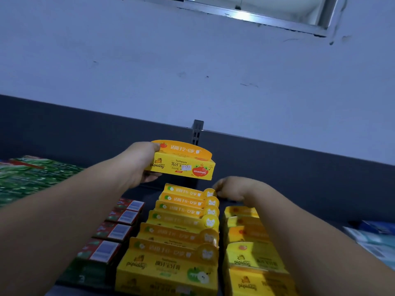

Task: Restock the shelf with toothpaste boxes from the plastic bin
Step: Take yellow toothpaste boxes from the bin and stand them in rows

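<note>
A person's two bare forearms reach forward over a dark shelf [320, 189] stocked with toothpaste.

The left hand [141, 163] is closed around the left end of a yellow and orange cardboard toothpaste box with a strawberry picture [181, 161]. The thumb lies on top and the fingers curl beneath. The box is held level in the air, front face toward the viewer, just above the far end of the middle row, probably so it can be lowered in behind the others facing the same way.

At six o'clock from that box runs a row of yellow cardboard boxes with green apple pictures [181, 221], standing one behind another with rounded orange header flaps.

The right hand [232, 189], at four o'clock from the held box, rests with curled fingers against the right corner of the rearmost apple box, seemingly steadying or pushing the row to open a gap. Whether it pinches anything cannot be told.

At three o'clock from the apple row stands a second row of yellow boxes with orange tops [245, 236]. At nine o'clock lie red and dark green boxes [119, 223], and farther left a stack of green boxes [32, 176].

The plastic bin is out of view.
</note>
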Available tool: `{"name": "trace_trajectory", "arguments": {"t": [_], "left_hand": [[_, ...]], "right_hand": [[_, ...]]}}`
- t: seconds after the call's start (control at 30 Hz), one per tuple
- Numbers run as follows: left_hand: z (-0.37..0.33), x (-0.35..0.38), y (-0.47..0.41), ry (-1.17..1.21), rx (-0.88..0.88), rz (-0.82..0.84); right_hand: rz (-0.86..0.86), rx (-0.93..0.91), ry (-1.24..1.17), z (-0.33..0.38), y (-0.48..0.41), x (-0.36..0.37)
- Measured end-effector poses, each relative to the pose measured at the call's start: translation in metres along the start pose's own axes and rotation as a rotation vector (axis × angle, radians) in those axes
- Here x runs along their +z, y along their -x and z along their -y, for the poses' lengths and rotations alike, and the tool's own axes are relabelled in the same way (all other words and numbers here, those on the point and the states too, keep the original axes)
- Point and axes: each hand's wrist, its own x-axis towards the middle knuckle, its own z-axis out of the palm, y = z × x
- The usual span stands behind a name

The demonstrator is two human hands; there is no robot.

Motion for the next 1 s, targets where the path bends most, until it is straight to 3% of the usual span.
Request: {"name": "trace_trajectory", "arguments": {"t": [0.1,0.17,0.23,0.4,0.63,0.83,1.0], "left_hand": [[-0.002,0.010,0.006,-0.004,0.011,0.018],[-0.003,0.019,0.012,-0.001,0.019,0.032],[-0.004,0.030,0.018,0.014,0.024,0.044],[-0.005,0.061,0.037,0.026,0.036,0.086],[0.002,0.102,0.056,-0.088,0.109,0.182],[0.008,0.111,0.064,-0.332,0.209,0.114],[0.019,0.108,0.067,-0.382,0.190,0.065]], "right_hand": [[-0.198,-0.026,-0.426,-0.006,0.018,-0.017],[-0.166,-0.063,-0.753,-0.007,0.035,-0.029],[-0.099,-0.103,-0.924,-0.009,0.051,-0.039],[-0.130,-0.140,-0.822,-0.033,0.075,-0.045],[-0.213,-0.180,-0.965,-0.083,0.085,-0.046],[-0.449,-0.007,-0.950,-0.132,0.066,-0.037],[-0.405,0.125,-0.935,-0.155,0.048,-0.014]]}}
